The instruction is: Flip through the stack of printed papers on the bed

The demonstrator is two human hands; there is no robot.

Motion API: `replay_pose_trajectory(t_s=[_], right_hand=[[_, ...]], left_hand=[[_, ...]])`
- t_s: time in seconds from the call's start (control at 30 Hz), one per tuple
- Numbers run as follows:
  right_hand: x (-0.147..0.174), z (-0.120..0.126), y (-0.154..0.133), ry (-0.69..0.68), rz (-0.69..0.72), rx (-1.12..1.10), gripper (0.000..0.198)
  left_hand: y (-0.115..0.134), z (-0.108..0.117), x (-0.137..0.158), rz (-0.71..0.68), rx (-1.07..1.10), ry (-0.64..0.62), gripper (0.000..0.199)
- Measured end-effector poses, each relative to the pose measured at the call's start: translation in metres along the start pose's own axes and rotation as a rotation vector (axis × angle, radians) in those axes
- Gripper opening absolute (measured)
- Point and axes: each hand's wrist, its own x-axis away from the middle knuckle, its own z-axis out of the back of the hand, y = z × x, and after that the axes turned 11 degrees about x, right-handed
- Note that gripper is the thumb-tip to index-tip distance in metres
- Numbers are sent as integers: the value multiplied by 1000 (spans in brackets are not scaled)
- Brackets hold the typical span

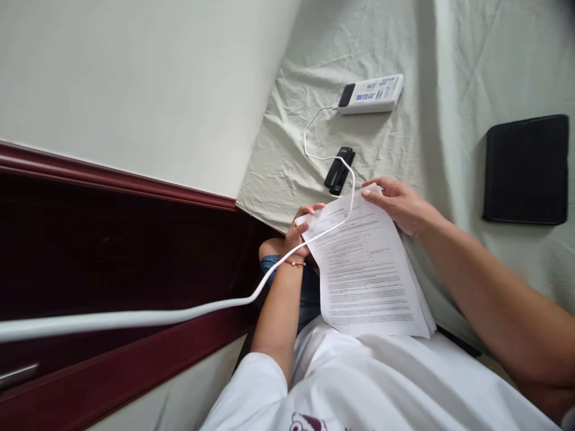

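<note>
A stack of printed paper sheets point(366, 275) is held between my two hands, its lower edge against my white shirt. My left hand point(300, 232) grips the far left corner, thumb on top and the other fingers partly hidden behind the paper. At the far right corner, my right hand point(399, 202) pinches the sheets with its thumb over the edge. Just beyond the far edge lies a black stapler point(340, 170) on the cloth, apart from both hands. A white cable point(265, 281) crosses in front of the paper and passes over the stapler.
Farther off, a white power bank point(372, 94) lies with the cable plugged in. A black tablet-like object point(526, 169) rests at the right on the light green cloth point(458, 54). Dark red wooden furniture point(117, 176) and a pale wall point(126, 78) stand at the left.
</note>
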Motion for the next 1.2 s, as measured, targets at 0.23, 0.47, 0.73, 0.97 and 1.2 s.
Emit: replay_pose_trajectory(t_s=[0.23, 0.47, 0.73, 0.97, 1.2], right_hand=[[0, -5, 0, -32, -59, 111, 24], [4, 0, -9, -84, -102, 182, 20], [-2, 3, -1, -24, -205, 54, 27], [-4, 3, 3, -2, -233, -14, 21], [-5, 4, 0, 161, 47, 258, 25]], left_hand=[[0, -11, -4, 19, -8, 27, 38], [-2, -20, -5, 32, 39, 94, 38], [-4, -14, -8, 123, -20, 248, 49], [-7, -7, -9, 149, -70, 348, 30], [-6, -11, -14, 185, -65, 410, 22]])
